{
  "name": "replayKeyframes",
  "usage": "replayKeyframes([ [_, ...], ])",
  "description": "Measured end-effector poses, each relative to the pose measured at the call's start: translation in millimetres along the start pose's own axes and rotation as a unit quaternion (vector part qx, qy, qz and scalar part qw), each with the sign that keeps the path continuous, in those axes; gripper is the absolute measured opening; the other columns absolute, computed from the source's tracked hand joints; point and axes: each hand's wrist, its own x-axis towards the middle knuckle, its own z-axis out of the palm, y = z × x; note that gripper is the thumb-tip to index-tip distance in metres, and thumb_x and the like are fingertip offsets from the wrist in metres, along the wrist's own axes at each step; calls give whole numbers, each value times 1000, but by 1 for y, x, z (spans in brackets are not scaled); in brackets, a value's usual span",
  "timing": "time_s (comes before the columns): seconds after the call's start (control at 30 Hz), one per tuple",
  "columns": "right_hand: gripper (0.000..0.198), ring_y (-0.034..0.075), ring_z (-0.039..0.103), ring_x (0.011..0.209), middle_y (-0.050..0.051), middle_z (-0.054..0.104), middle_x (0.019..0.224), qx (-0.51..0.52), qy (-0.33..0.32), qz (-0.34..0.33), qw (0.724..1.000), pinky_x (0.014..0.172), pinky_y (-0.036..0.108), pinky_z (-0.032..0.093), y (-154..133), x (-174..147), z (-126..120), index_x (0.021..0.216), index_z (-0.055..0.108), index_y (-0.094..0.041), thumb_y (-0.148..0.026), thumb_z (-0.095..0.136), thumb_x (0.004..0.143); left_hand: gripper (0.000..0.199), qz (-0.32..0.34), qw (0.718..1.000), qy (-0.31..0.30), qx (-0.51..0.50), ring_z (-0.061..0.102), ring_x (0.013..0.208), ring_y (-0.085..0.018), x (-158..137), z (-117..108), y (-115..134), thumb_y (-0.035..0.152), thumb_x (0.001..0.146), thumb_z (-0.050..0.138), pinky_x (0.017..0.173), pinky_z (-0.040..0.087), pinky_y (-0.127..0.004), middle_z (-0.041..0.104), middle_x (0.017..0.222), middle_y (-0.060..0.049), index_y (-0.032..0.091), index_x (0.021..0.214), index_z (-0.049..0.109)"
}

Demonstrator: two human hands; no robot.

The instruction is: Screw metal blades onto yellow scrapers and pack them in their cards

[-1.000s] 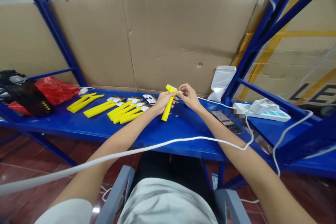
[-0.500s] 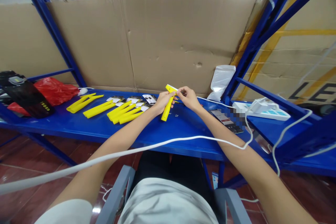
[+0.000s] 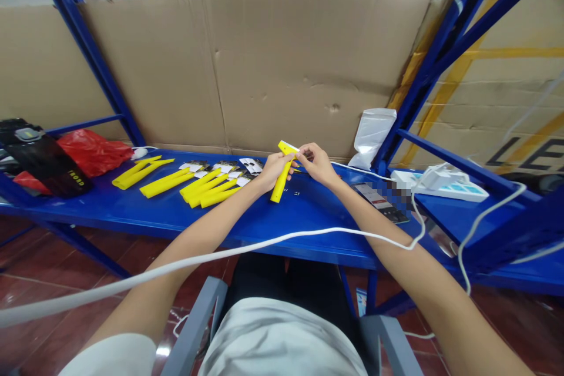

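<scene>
Two large dark capitals, "LE", are seen printed on the cardboard [image 3: 500,94] at the far right; the E stands near the picture's edge, and whether the word runs on cannot be told. Light capitals are borne low on the dark bottle [image 3: 48,164] at the far left; "RO" seems to be shown near the start and "D" at the end, but the full word cannot be read with certainty. Small print is noted on the phone [image 3: 381,202] screen, partly masked by pixelation, and on the black-and-white cards [image 3: 250,165]; both are too small to be read.
</scene>
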Motion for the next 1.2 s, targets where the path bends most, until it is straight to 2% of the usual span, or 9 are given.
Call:
replayKeyframes([
  [0.2, 46, 26, 75, 88, 11, 81, 107, 38, 2, 54, 998, 86, 46, 65, 5, 3, 2, 95, 72, -23, -68, 78, 91, 13, -3, 1000, 1, -4, 59, 54, -11, 1, 0, 0, 21, 106, 73, 47, 43, -22, 71, 79, -4, 15, 96, 68],
  [0.33, 49, 27, 74, 84, 9, 80, 91, 63, 2, 83, 995, 80, 45, 67, 4, 3, 2, 94, 73, -24, -71, 83, 87, 14, -3, 1000, 0, -9, 59, 55, -11, 1, 0, -2, 22, 105, 74, 48, 44, -23, 71, 79, -5, 15, 95, 69],
  [0.43, 52, 26, 72, 80, 7, 77, 87, 80, 4, 99, 992, 77, 44, 67, 4, 4, 2, 93, 72, -24, -72, 87, 82, 13, -3, 1000, -2, -11, 60, 56, -12, 0, 1, -2, 21, 105, 74, 49, 45, -23, 71, 79, -5, 15, 95, 69],
  [0.6, 57, 22, 70, 79, 6, 77, 94, 112, 6, 118, 987, 77, 42, 67, 4, 4, 3, 95, 71, -23, -73, 91, 76, 12, -5, 1000, -5, -14, 59, 55, -11, 0, 1, -2, 21, 105, 74, 48, 43, -23, 71, 79, -4, 15, 96, 69],
  [0.77, 67, 24, 75, 90, 8, 80, 106, 134, 1, 110, 985, 79, 41, 67, 2, 3, 2, 119, 71, -23, -70, 92, 75, 10, -7, 1000, -7, -17, 59, 54, -11, -1, 1, -1, 19, 106, 70, 47, 43, -23, 70, 78, -4, 14, 97, 69],
  [0.97, 57, 30, 80, 100, 11, 85, 106, 135, -15, 94, 986, 93, 48, 67, -2, 2, 0, 108, 81, -22, -71, 90, 79, 12, -4, 1000, -6, -21, 59, 54, -11, 0, 1, 0, 21, 104, 75, 47, 44, -23, 70, 78, -3, 14, 97, 69],
  [1.2, 57, 31, 80, 102, 9, 87, 106, 145, -8, 98, 985, 93, 50, 69, -5, 4, -3, 105, 85, -24, -75, 88, 80, 16, 2, 1000, -12, -28, 59, 54, -10, 0, 0, 1, 25, 102, 79, 47, 43, -21, 70, 78, -3, 16, 98, 67],
])
